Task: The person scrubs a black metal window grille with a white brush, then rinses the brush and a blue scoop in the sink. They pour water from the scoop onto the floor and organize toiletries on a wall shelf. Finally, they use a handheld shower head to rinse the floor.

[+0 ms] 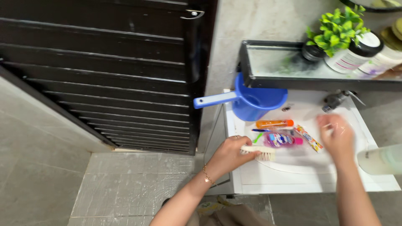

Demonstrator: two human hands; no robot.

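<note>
- Left hand (229,154) is clamped on a scrub brush (260,152) at the sink's (293,180) near-left rim (stiff, light; best held by its back).
- Right hand (337,136), blurred, hovers over the sink; whether it is holding anything cannot be told.

Both forearms are bare of sleeves; the left wrist wears a thin gold chain bracelet (206,174), a finger a ring (235,137).

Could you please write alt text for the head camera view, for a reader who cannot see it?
A person's left hand holds a white scrub brush at the rim of a white sink, while the blurred right hand hovers over the basin. Between them lie small tubes and a toothpaste box; a blue dipper stands behind.
</note>
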